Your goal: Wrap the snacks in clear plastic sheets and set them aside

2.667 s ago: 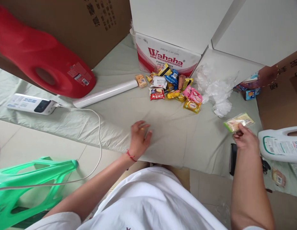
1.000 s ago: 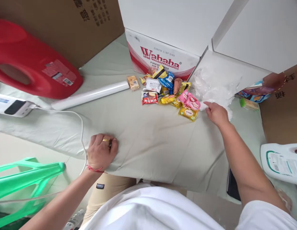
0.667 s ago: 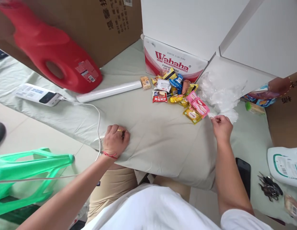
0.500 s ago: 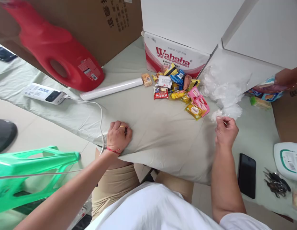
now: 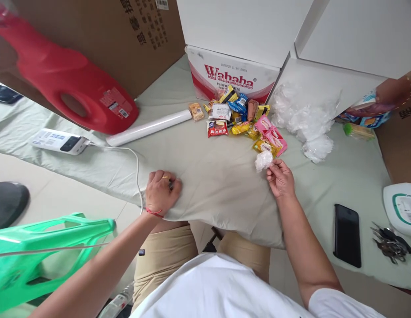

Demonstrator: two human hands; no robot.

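Note:
My right hand [image 5: 280, 179] pinches a crumpled piece of clear plastic [image 5: 264, 161] between thumb and fingers, just in front of the wrapped snacks. A larger heap of the same thin plastic [image 5: 299, 110] lies behind and to the right of that hand. My left hand [image 5: 162, 192] rests curled at the cloth's front edge; a small dark thing shows between its thumb and fingers, too hidden to name. Several snacks, among them a red packet [image 5: 217, 128], a pink packet [image 5: 276, 139] and a blue packet [image 5: 238, 105], are piled against the Wahaha carton [image 5: 233, 77].
Left of the snacks lie a white roll [image 5: 148, 128], a red jug [image 5: 82, 88] and a corded power bank [image 5: 59, 141]. A black phone [image 5: 347, 235], keys [image 5: 392, 243] and a white bottle [image 5: 402, 207] are at the right. A green stool [image 5: 53, 238] stands below the cloth's left edge.
My right hand has drawn a piece of clear plastic off the heap and moved left with it, toward the snacks. The left hand stays curled in place. The view has shifted slightly.

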